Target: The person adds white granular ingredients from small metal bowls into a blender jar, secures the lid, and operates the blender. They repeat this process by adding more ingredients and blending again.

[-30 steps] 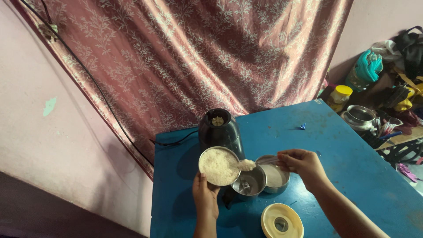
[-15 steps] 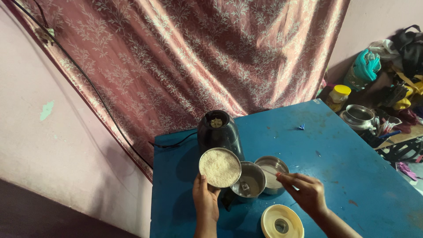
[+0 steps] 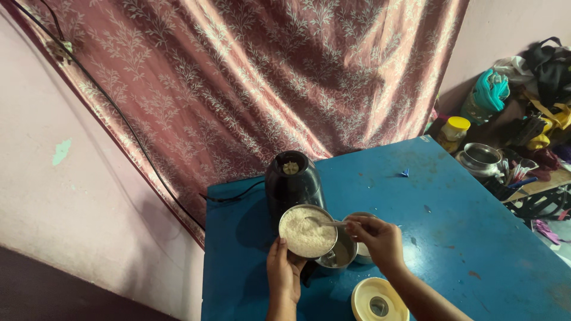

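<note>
Nearest the camera: a round cream lid with a clear centre, flat on the blue table at the near edge, just right of the forearms. Left hand under and against the near rim of a steel bowl of white grated stuff, fingers closed around the bowl, held up and tilted toward the camera. Right hand just right of the bowl, fingertips pinched on the handle of a spoon, spoon tip dug into the white heap.

Directly below and right of the bowl: a steel grinder jar, mouth open, partly covered by the bowl. Beside it to the right, a second steel cup, mostly hidden behind the right hand. Just beyond the bowl: a black mixer base, upright, black cord trailing left off the table.

Farther off: a small blue scrap on the tabletop; a patterned maroon curtain across the wall; at far right, a yellow-lidded jar, a steel pot and heaped cloth and bags.

Against half a second earlier: right hand moved up and left from beside the second cup to the bowl, now blocking that cup from view; spoon back in the heap; bowl shifted slightly right over the jar. Lid and mixer base unmoved.
</note>
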